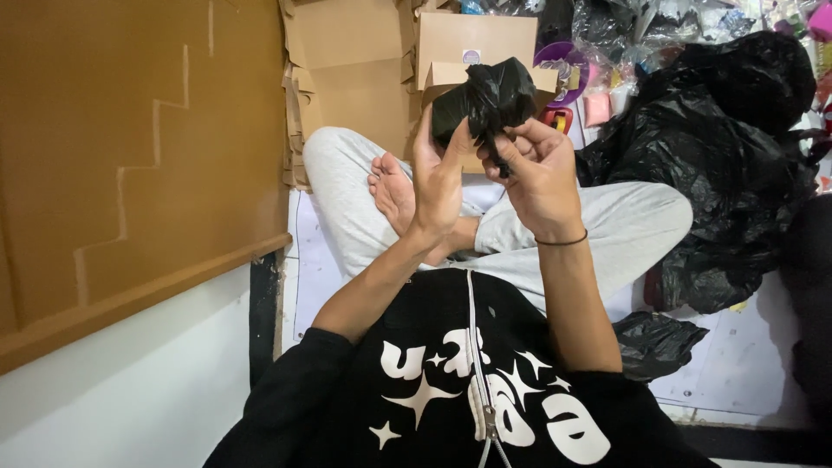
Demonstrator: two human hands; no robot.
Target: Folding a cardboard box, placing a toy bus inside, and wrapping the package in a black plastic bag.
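Here, the black plastic-wrapped bundle (485,95) sits raised in front of your chest, above your crossed legs, cradled between both hands so that neither the floor nor your lap bears any of its weight. Your left hand (439,178) stands upright with the palm turned in, its grip spread against the bundle's near-left side, which props the package from behind and keeps it from rolling. Your right hand (539,173) has its grip pressed together on a twisted tail of the black film hanging just under the bundle, fingertips (505,159) pinching it; held taut like that, the loose wrap stays gathered instead of springing open. Just beyond the grip, behind the bundle, an open cardboard box (472,43) stands with its flaps up, and flattened cardboard sheets (347,78) lean to the left of it. Well off to the right of your right grip lies a heap of large black plastic bags (728,165), and a smaller crumpled black bag (659,342) rests on the floor below your right forearm. To the far left rises a brown panel wall (130,156).
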